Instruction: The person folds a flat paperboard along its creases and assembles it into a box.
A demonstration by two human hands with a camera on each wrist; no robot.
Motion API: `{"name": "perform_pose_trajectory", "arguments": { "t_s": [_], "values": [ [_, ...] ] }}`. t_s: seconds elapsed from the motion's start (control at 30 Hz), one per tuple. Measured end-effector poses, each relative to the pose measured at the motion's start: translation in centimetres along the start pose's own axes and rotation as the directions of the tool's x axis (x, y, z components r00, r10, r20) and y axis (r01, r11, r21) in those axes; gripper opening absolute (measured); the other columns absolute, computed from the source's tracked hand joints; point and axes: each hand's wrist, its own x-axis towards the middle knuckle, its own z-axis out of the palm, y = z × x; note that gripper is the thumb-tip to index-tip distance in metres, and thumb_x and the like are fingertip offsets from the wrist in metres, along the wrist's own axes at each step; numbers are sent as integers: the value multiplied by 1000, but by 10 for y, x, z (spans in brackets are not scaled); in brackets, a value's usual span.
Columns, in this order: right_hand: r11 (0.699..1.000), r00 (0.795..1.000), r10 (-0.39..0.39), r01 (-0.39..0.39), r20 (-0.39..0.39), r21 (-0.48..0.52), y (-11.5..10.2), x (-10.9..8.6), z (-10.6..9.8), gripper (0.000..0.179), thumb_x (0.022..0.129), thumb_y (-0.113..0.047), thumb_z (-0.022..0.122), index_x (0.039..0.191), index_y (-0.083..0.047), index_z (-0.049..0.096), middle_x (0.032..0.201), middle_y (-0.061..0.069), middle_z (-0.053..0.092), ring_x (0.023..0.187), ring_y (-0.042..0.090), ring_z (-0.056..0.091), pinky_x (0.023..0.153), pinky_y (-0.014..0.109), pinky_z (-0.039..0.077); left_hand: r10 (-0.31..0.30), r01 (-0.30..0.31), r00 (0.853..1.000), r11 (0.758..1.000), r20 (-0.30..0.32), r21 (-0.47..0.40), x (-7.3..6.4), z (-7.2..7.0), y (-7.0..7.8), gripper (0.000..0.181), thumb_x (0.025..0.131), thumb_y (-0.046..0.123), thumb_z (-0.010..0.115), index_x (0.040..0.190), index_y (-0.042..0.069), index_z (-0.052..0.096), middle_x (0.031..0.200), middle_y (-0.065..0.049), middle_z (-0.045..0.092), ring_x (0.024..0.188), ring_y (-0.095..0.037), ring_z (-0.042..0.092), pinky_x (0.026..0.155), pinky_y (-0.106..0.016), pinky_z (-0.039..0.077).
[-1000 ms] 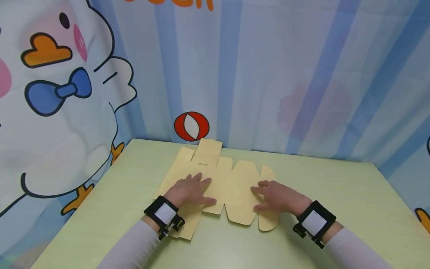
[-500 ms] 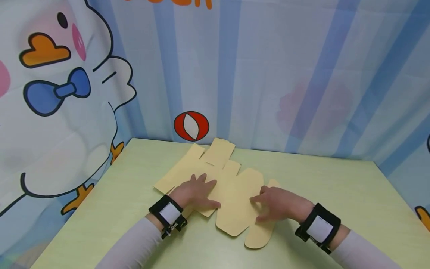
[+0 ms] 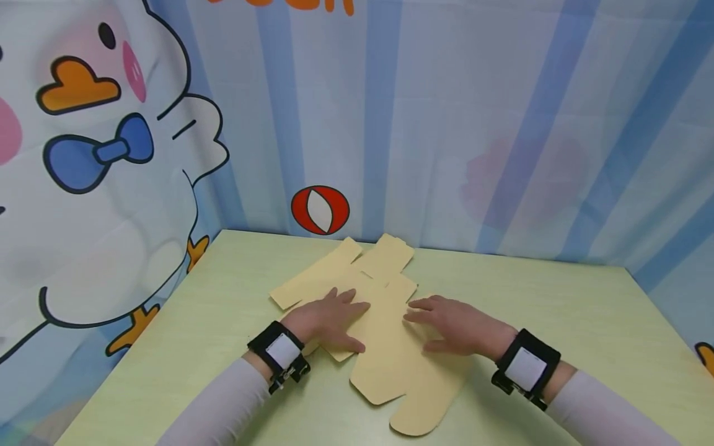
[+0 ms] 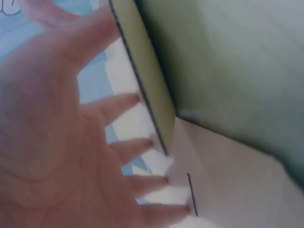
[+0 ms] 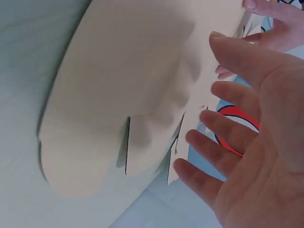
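Note:
A flat, tan die-cut cardboard sheet (image 3: 382,365) with flaps, notches and a small slit lies turned at an angle on the table. Its rounded lobe points toward the front. My left hand (image 3: 326,319) is spread over the middle of it; in the left wrist view the fingertips rest on the card (image 4: 228,175), beside a raised flap edge. Over the right part is my right hand (image 3: 460,325), fingers loosely spread and holding nothing. In the right wrist view its fingers stand off the card (image 5: 95,133) and cast a soft shadow on it.
The pale green table (image 3: 558,334) meets a striped blue-white cloth backdrop (image 3: 446,124) close behind the sheet's far flaps. A cartoon duck (image 3: 111,217) and a red-white ball (image 3: 320,210) are printed on the cloth. Both wrists wear black camera straps.
The cardboard sheet has rotated clockwise, its right lobe swinging toward the front and its far flaps shifting right. My right hand has lifted its fingers from the sheet; my left hand moved slightly right.

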Motion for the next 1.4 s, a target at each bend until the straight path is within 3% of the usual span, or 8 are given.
{"name": "perform_pose_trajectory", "arguments": {
  "t_s": [0.23,0.4,0.63,0.87,1.23,1.4],
  "values": [
    [996,995,68,-72,79,45,-1,3,11,62,86,-33,75,142,-17,55,150,14,49,136,38,49,108,52,46,85,-84,996,996,24,-44,3,-2,-4,80,81,57,72,151,35,40,166,-3,22,154,-39,12,120,-59,27],
    [992,986,123,-125,113,9,-7,3,18,61,86,-39,74,140,-19,57,147,12,52,134,33,51,107,48,48,130,-130,991,991,-11,-15,5,-3,-6,77,81,50,75,150,35,43,165,-2,25,154,-35,15,122,-55,27],
    [990,994,101,-96,38,-100,-19,-3,22,58,86,-44,72,135,-14,59,133,15,60,114,33,60,94,47,55,168,-168,984,986,-65,7,3,-8,1,74,81,43,78,147,27,48,162,-7,33,152,-36,23,122,-51,29],
    [980,991,131,-127,15,-152,-27,-7,20,59,86,-46,72,131,-11,60,119,15,61,96,27,60,79,42,57,169,-168,985,985,-33,21,-3,-4,20,74,81,49,77,146,30,49,160,-4,36,150,-28,30,119,-46,36],
    [966,980,199,-199,-16,-165,-13,-6,14,49,80,-49,76,118,-18,69,103,6,65,92,24,63,74,42,51,207,-207,978,977,-4,44,-6,5,37,72,80,49,78,145,34,50,160,1,37,150,-24,32,117,-44,39],
    [967,981,188,-194,-53,-167,-7,-1,11,43,82,-46,76,114,-18,70,103,6,68,93,25,64,74,41,53,216,-215,976,975,-9,59,-5,6,40,73,80,51,77,145,33,50,160,0,36,150,-24,32,117,-44,39]
  ]
}}
